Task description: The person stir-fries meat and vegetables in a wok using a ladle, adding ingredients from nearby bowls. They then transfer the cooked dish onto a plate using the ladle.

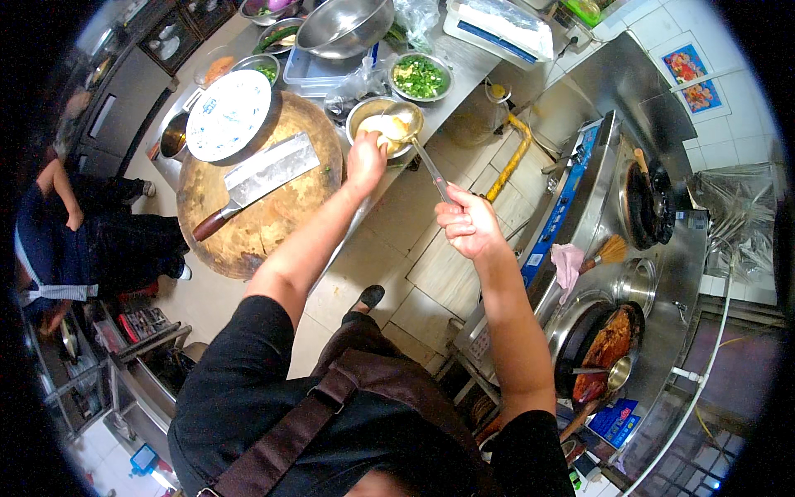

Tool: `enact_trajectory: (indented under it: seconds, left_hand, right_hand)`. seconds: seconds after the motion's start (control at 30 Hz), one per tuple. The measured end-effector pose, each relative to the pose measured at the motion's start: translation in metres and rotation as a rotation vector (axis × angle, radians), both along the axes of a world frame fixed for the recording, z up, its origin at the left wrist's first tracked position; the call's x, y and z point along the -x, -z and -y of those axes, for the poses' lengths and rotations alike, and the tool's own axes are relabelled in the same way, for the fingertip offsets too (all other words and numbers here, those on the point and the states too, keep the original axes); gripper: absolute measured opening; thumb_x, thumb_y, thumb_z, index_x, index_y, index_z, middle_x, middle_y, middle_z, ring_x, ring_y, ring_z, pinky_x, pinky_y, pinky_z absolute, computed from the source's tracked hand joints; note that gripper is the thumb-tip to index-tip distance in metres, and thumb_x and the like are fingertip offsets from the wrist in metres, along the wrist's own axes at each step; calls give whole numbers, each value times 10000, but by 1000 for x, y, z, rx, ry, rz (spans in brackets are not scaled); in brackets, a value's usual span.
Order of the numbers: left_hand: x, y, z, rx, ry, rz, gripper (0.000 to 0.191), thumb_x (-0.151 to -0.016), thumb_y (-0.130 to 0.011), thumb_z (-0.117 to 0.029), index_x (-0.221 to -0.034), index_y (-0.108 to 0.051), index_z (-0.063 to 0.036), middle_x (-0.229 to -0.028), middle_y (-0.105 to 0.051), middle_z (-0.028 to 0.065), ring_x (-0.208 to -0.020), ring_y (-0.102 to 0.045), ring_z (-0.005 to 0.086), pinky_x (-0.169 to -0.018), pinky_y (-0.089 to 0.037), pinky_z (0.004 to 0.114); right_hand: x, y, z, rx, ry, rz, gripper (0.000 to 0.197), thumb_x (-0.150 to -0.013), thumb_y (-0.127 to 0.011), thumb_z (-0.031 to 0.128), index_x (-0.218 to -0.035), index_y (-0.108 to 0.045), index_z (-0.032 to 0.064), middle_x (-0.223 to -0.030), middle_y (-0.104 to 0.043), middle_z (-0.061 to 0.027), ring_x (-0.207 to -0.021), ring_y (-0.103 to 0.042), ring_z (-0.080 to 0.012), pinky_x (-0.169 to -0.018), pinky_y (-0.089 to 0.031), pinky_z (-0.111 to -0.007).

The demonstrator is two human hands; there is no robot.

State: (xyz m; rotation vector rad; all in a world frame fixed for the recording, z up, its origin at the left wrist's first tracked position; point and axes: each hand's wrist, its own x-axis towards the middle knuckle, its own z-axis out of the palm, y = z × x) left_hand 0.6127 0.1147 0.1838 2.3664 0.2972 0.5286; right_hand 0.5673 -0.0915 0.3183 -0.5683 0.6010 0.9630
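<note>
My right hand (470, 223) grips the handle of a metal ladle (430, 169). The ladle's bowl is over the near-right rim of a steel bowl (355, 113) and has something pale and yellowish at it. My left hand (366, 160) reaches to the same bowl, fingertips bent together at its pale contents (376, 124); whether they pinch anything is hidden. Left of that hand, a cleaver (273, 168) with a wooden handle lies on a round wooden chopping block (273, 236). A white plate with blue marks (228, 115) rests at the block's far left edge.
Chopped scallions fill a steel bowl (421, 77) on the steel table (463, 53). A large mixing bowl (345, 28) sits behind. To the right, a stove (568, 211) carries woks (605, 354), a brush (608, 250) and a pink cloth (566, 264). Another person (93, 230) stands at left.
</note>
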Motion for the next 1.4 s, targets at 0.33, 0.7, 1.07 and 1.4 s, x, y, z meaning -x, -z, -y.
enact_trajectory:
  seconds: [0.33,0.7,1.07,1.4]
  left_hand:
    - [-55,16,-23,-322,242,-43,161,-691,-570,-187,-701,-636,-41,-836,-546,145,-829,-538,310,-751,-432,397]
    - [-71,8,-24,-434,340,-32,174,-658,-637,-178,-816,-645,-104,-822,-504,129,-824,-514,305,-711,-426,394]
    - [-83,-6,-37,-656,534,-141,167,-706,-548,-159,-807,-623,-48,-901,-528,130,-884,-517,282,-774,-422,383]
    - [-88,-7,-29,-599,474,-120,121,-677,-531,-83,-760,-604,-35,-898,-515,133,-903,-501,287,-787,-409,384]
  right_hand:
    - [16,4,-2,-102,79,37,85,-906,-416,151,-897,-498,176,-563,-341,9,-389,-264,-35,-276,-164,-147]
    - [17,8,4,-187,93,27,60,-905,-410,133,-883,-463,151,-604,-336,4,-407,-283,-19,-267,-179,-122]
    - [13,6,7,-113,105,50,68,-902,-411,141,-868,-465,162,-571,-341,13,-394,-271,-22,-276,-167,-141]
    - [10,4,10,-144,84,39,70,-904,-404,139,-891,-466,168,-569,-335,13,-390,-264,-22,-278,-161,-139]
